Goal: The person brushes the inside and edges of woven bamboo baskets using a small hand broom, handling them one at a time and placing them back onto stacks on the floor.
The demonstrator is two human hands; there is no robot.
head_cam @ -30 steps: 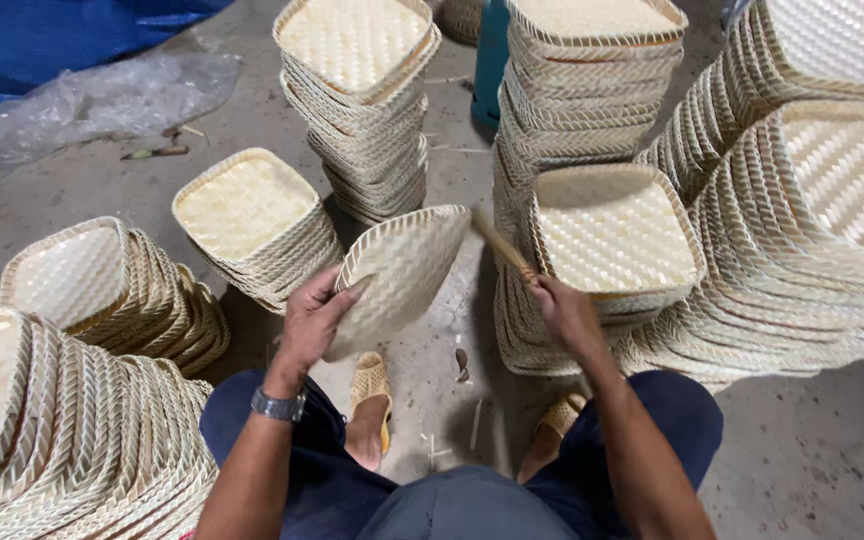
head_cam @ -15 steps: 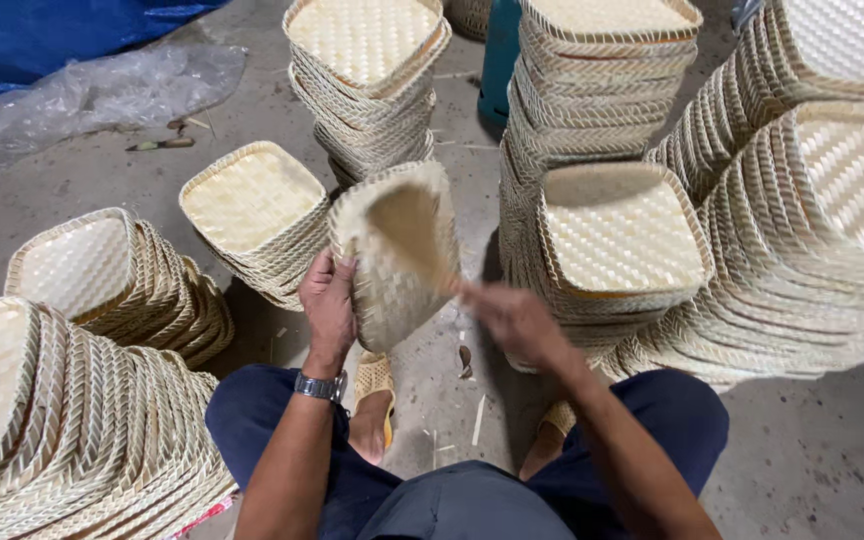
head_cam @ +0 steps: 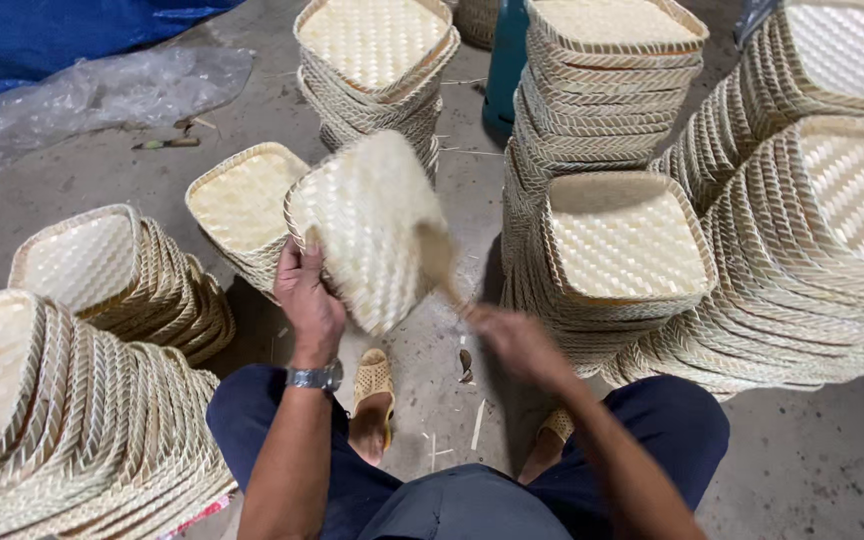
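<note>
Around us we see stacks of woven trays (head_cam: 620,245) on the concrete floor (head_cam: 832,470), a blue tarp (head_cam: 42,40), crumpled clear plastic sheeting (head_cam: 92,95) and a teal post (head_cam: 505,60)

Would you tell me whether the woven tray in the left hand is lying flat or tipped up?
Tipped up: the woven tray stands on edge, held by the left hand, clear of the stacks.
</note>
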